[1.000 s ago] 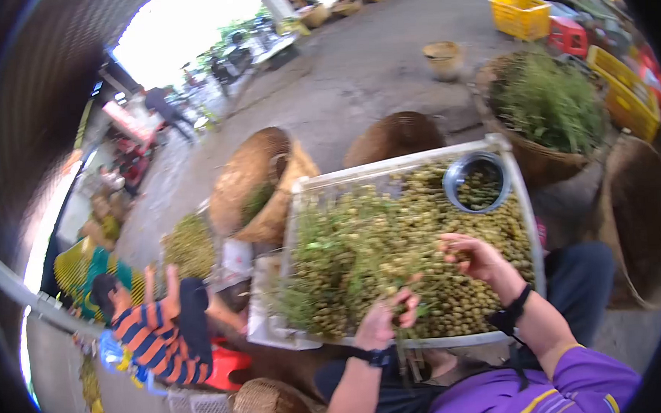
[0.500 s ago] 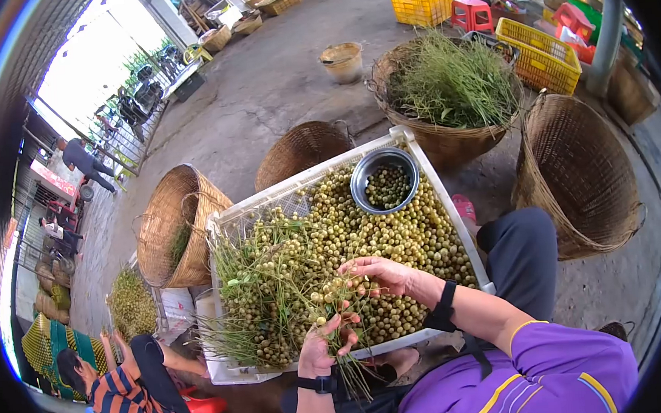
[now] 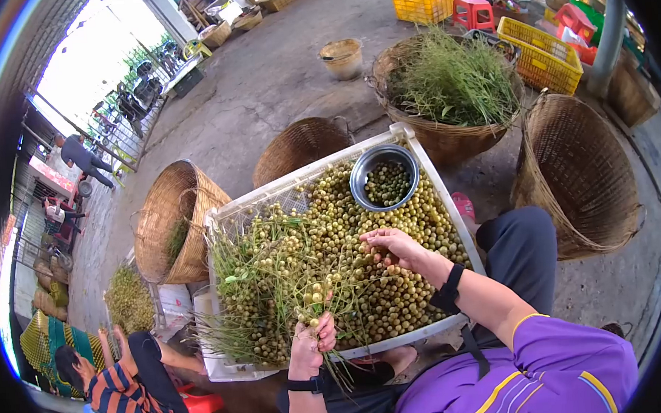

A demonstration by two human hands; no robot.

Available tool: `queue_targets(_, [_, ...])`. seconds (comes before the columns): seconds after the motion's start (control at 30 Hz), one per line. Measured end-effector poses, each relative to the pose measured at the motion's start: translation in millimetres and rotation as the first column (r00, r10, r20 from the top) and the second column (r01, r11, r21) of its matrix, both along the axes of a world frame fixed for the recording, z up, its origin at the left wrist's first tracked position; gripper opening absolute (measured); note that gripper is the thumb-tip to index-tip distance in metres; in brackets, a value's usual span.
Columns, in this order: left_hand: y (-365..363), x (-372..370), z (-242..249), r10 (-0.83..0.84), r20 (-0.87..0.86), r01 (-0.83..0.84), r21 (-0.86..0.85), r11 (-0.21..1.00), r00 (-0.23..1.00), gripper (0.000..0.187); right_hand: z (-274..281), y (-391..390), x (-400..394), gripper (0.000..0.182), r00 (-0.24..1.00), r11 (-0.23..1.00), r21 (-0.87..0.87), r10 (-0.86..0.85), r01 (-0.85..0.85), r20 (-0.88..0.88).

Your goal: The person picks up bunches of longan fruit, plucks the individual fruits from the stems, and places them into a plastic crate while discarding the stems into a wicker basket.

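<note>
My left hand [image 3: 310, 349] is closed around a bunch of thin green stems [image 3: 315, 302] bearing small round yellow-brown fruits, at the near edge of a white plastic crate [image 3: 441, 219]. The stem ends poke out below my fist. To the right, my right hand [image 3: 395, 248] hovers over loose fruits [image 3: 400, 293], its fingers loosely bent and parted, with no fruit visible between them. Stemmed bunches [image 3: 255, 279] fill the left side of the crate. A metal bowl [image 3: 353, 186] with smaller, greener fruits rests on the pile at the far side.
Wicker baskets [image 3: 582, 168] stand around the crate; one basket [image 3: 417, 138] is heaped with green stems. A person in a striped shirt [image 3: 134, 400] sits at lower left near a fruit pile [image 3: 130, 302]. Yellow crates [image 3: 424, 5] and red stools [image 3: 474, 14] stand behind.
My right hand has moved right, away from the bunch, and its fingers have loosened. My left hand has shifted slightly left with the stems still in it.
</note>
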State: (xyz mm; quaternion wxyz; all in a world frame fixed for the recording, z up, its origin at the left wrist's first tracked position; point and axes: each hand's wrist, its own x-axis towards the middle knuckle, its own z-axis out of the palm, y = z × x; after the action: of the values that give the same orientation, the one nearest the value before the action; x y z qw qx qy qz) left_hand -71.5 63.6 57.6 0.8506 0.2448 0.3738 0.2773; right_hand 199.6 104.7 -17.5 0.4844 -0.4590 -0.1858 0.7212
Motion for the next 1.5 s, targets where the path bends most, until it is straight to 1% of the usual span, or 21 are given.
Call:
queue_targets(0.07, [-1, 0, 5, 0.047, -0.033, -0.044, 0.077, 0.996, 0.998, 0.035, 7, 1, -3, 0.024, 0.795, 0.979, 0.112, 0.071, -0.172, 0.603])
queue_targets(0.1, [-2, 0, 5, 0.050, -0.036, -0.047, 0.079, 0.996, 0.998, 0.035, 19, -1, -2, 0.026, 0.487, 0.938, 0.130, 0.045, -0.320, 0.872])
queue_targets(0.17, [-3, 0, 1, 0.103, -0.124, -0.081, 0.175, 0.981, 0.987, 0.017, 12, -3, -4, 0.027, 0.223, 0.891, 0.174, -0.085, -0.420, 0.971])
queue_targets(0.23, [-4, 1, -2, 0.136, -0.168, -0.096, 0.227, 0.969, 0.976, 0.011, 22, -6, -5, 0.026, 0.244, 0.891, 0.146, -0.041, -0.430, 0.969])
queue_targets(0.3, [-5, 2, -6, 0.178, -0.197, -0.115, 0.298, 0.948, 0.964, 0.013, 29, -10, -6, 0.024, 0.196, 0.858, 0.292, -0.228, -0.423, 0.954])
queue_targets(0.33, [-6, 3, -8, 0.182, -0.246, -0.096, 0.324, 0.941, 0.952, 0.025, 33, -11, -8, 0.022, 0.197, 0.837, 0.378, -0.325, -0.396, 0.925])
queue_targets(0.37, [-7, 4, -10, 0.182, -0.246, -0.096, 0.324, 0.941, 0.952, 0.025, 38, -13, -9, 0.022, 0.196, 0.837, 0.377, -0.325, -0.396, 0.925])
queue_targets(0.43, [-9, 6, -13, 0.264, -0.259, -0.164, 0.353, 0.921, 0.929, 0.016, 61, -18, -15, 0.019, 0.280, 0.753, 0.560, -0.487, -0.346, 0.828])
queue_targets(0.5, [-7, 10, -15, 0.276, -0.282, -0.171, 0.344, 0.923, 0.919, 0.014, 80, -26, -26, 0.011, 0.428, 0.708, 0.643, -0.505, -0.291, 0.750])
queue_targets(0.57, [-6, 14, -16, 0.289, -0.306, -0.180, 0.339, 0.924, 0.907, 0.013, 101, -35, -35, 0.011, 0.554, 0.729, 0.592, -0.351, -0.344, 0.755])
queue_targets(0.63, [-5, 18, -17, 0.306, -0.328, -0.201, 0.318, 0.927, 0.894, 0.013, 104, -39, -45, 0.012, 0.543, 0.693, 0.603, -0.353, -0.396, 0.762])
queue_targets(0.7, [-4, 22, -22, 0.328, -0.337, -0.218, 0.324, 0.921, 0.883, 0.014, 107, -44, -52, 0.018, 0.465, 0.804, 0.412, -0.194, -0.430, 0.864])
queue_targets(0.77, [-5, 31, -24, 0.391, -0.471, -0.152, 0.467, 0.871, 0.791, 0.008, 92, -43, -60, 0.025, 0.466, 0.795, 0.426, -0.208, -0.432, 0.860])
queue_targets(0.8, [-5, 37, -22, 0.447, -0.447, -0.182, 0.519, 0.835, 0.775, 0.011, 90, -42, -63, 0.027, 0.626, 0.863, 0.382, -0.103, -0.330, 0.773])
queue_targets(0.83, [-2, 33, -31, 0.449, -0.376, -0.094, 0.673, 0.734, 0.810, 0.014, 87, -40, -65, 0.029, 0.765, 0.919, 0.309, -0.011, -0.246, 0.644])
queue_targets(0.9, [-3, 32, -33, 0.558, -0.554, 0.279, 0.818, 0.503, 0.618, 0.016, 82, -37, -68, 0.031, 0.784, 0.918, 0.309, 0.004, -0.249, 0.621])
queue_targets(0.97, [-4, 31, -39, 0.551, -0.651, 0.355, 0.753, 0.554, 0.522, 0.019, 92, -37, -66, 0.031, 0.810, 0.932, 0.250, 0.072, -0.263, 0.582])
queue_targets(1.17, [-7, 43, -11, 0.535, -0.627, 0.370, 0.773, 0.515, 0.566, 0.030, 77, -35, -67, 0.030, 0.917, 0.950, 0.242, 0.088, -0.195, 0.389])
queue_targets(1.23, [-8, 47, -3, 0.517, -0.731, 0.443, 0.682, 0.582, 0.445, 0.030, 66, -33, -68, 0.027, 0.962, 0.955, 0.260, 0.073, -0.144, 0.262])
queue_targets(1.37, [-2, 43, -26, 0.583, -0.554, 0.305, 0.826, 0.474, 0.594, 0.030, 63, -33, -65, 0.020, 0.987, 0.946, 0.306, 0.061, -0.105, 0.150])
queue_targets(1.5, [3, 36, -43, 0.513, -0.510, 0.214, 0.822, 0.529, 0.691, 0.025, 53, -33, -59, 0.019, 0.996, 0.953, 0.289, 0.075, -0.086, 0.047])
